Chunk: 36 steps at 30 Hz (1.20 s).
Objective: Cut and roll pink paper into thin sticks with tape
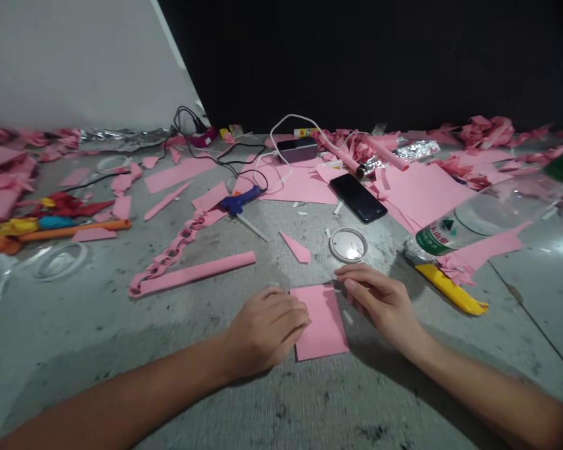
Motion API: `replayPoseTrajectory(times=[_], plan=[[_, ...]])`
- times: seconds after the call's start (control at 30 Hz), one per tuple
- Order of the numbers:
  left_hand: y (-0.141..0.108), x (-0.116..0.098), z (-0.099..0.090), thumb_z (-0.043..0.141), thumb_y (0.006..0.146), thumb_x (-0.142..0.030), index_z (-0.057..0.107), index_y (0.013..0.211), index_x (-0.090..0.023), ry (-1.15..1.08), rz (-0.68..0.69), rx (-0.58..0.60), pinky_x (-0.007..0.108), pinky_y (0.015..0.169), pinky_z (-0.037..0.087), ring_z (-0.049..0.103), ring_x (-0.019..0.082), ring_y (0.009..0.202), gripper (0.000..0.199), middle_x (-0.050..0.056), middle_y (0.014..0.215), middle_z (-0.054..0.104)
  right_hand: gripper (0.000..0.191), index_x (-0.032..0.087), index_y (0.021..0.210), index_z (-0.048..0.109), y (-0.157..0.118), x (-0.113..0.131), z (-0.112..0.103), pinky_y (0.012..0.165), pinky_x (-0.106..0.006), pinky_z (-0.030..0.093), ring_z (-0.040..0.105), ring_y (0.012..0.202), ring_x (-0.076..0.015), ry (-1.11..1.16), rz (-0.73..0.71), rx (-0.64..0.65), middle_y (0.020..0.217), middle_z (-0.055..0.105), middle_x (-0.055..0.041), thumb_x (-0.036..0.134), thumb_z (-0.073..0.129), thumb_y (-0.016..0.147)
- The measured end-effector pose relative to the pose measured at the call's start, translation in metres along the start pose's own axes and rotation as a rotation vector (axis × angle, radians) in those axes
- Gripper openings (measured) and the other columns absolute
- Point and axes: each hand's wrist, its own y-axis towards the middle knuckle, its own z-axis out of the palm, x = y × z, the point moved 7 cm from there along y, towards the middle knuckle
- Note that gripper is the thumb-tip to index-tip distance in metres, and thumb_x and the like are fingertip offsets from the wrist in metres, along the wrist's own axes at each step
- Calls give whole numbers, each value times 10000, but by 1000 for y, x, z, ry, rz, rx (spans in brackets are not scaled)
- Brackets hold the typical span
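Note:
A rectangular piece of pink paper [321,325] lies flat on the grey floor in front of me. My left hand [274,322] rests over its left edge, fingers curled in against the paper. By the upper right corner is my right hand [380,297], its fingers loosely bent and the thumb a little apart from them. Nothing shows in that hand, though its lower fingers are partly hidden. Beyond the hands lie a small pink paper scrap [295,247] and a roll of clear tape [348,244].
A pink paper chain [176,247] joins a rolled paper tube [199,272] at left, near a blue glue gun [241,200]. A phone [358,197], a power bank [296,150], a plastic bottle [488,212] and a yellow deflated balloon [455,290] lie around, with pink scraps behind.

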Motion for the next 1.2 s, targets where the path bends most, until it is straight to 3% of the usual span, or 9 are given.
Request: replayPoseTrajectory(times=[0.1,0.2,0.37,0.67,0.77,0.87,1.0,1.1,1.2], plan=[[1,-1,2,636,1009,-72,633,1043,-165,29,20,29,340,864,500,717,161,907,99,37,1006,794,186,270,983,879,-1,0,1,530,-242,489,667,759,-150,-18,2,26,1158,792,-100,414,764,1006],[2,-4,10,633,1047,-177,669,1092,-155,63,72,139,357,871,519,721,203,992,62,75,1122,793,190,274,1006,878,-1,-1,2,558,-249,517,670,760,-149,-54,-9,55,1160,793,-95,416,752,1018],[-1,-7,26,587,1106,-350,704,1149,-145,117,132,328,401,931,540,711,255,1153,240,112,1286,770,192,260,1005,864,0,0,3,598,-275,540,682,778,-166,-72,-42,62,1120,803,-92,404,739,1023],[-3,-6,28,564,1081,-187,713,1163,-128,109,128,291,459,973,567,720,296,1143,180,137,1265,769,181,207,994,811,2,16,16,854,-344,592,750,982,-209,-167,-182,120,1038,808,-78,291,661,1052],[-3,-6,27,566,1078,-175,722,1169,-129,106,154,274,454,935,576,731,296,1118,187,137,1249,777,179,195,1014,790,1,32,13,831,-326,575,746,935,-194,-385,-234,211,1011,800,-70,259,632,1070],[-2,-6,27,567,1080,-178,730,1146,-130,103,154,272,456,939,580,734,296,1126,183,136,1245,776,170,206,1052,797,-3,43,-13,793,-330,537,743,942,-216,-885,-277,269,1026,807,-74,262,638,1074],[-2,-7,25,543,1086,-161,734,1151,-124,118,137,231,438,942,590,734,284,1152,206,142,1227,774,229,208,1023,821,-11,47,-98,677,-330,475,743,916,-257,-1430,-162,-163,1073,815,-107,326,630,1069],[0,-6,17,558,1080,-157,733,1123,-114,150,108,172,448,946,587,737,293,1137,186,149,1174,783,263,218,1138,814,-26,38,-133,619,-341,439,739,940,-296,-1583,-83,-229,1105,810,-111,386,630,1055],[1,2,9,653,1062,-266,720,1155,-121,114,29,194,475,973,568,727,317,1163,184,155,1210,776,294,227,1238,783,-35,29,-149,627,-360,459,736,918,-298,-1585,-71,-207,1188,793,-117,401,643,1046]])
